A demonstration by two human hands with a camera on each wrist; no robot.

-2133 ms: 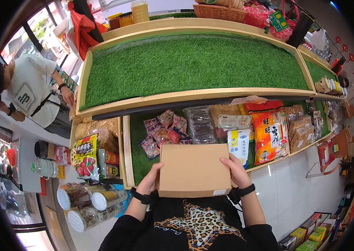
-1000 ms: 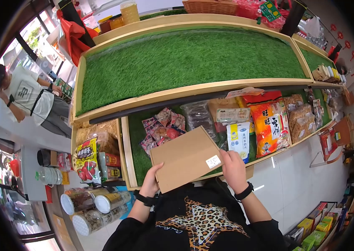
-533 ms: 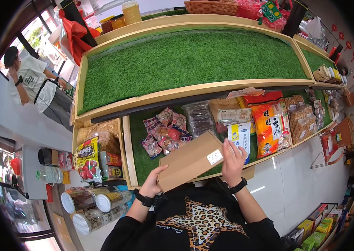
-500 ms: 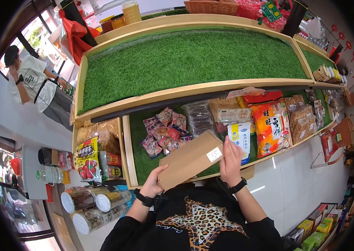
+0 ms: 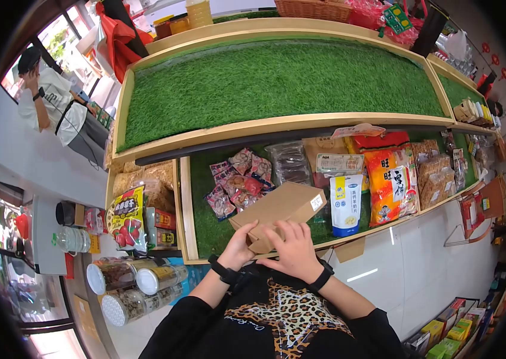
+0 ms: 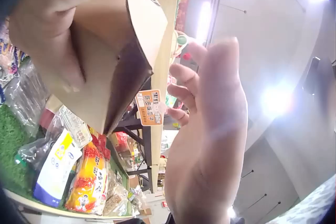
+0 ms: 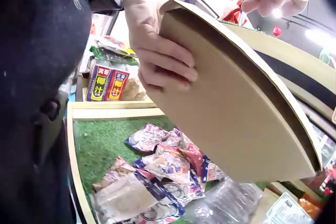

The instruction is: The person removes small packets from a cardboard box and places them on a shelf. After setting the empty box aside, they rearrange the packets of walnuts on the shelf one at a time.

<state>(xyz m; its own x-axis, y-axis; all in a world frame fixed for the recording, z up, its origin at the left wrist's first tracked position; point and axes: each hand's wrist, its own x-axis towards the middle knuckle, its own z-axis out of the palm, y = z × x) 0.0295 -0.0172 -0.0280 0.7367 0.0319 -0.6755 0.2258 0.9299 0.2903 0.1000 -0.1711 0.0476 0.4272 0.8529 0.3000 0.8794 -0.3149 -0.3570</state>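
My left hand (image 5: 238, 246) grips a brown cardboard box (image 5: 292, 203) by its near left end, above the lower shelf. Fingers wrap the box's flat underside in the right wrist view. A dark gap runs along the lid's edge there, and in the left wrist view a flap (image 6: 148, 14) at the end stands partly lifted. My right hand (image 5: 296, 256) hovers with loosely bent, spread fingers beside the near end of the box. In the left wrist view, that right hand (image 6: 207, 124) is apart from the cardboard. A white label (image 5: 316, 203) marks the box's right end.
Below the box, the lower shelf (image 5: 205, 236) holds small pink snack packets (image 5: 223, 200), a white pouch (image 5: 346, 209) and an orange rice-cracker bag (image 5: 384, 188). Above it sits a grass-lined upper shelf (image 5: 283, 84). Clear jars (image 5: 124, 275) stand at left; another person (image 5: 55, 105) stands behind.
The box was held by both hands, then tilted with its label facing up. My right hand has left the label end and moved to the near end, where a flap now lifts.
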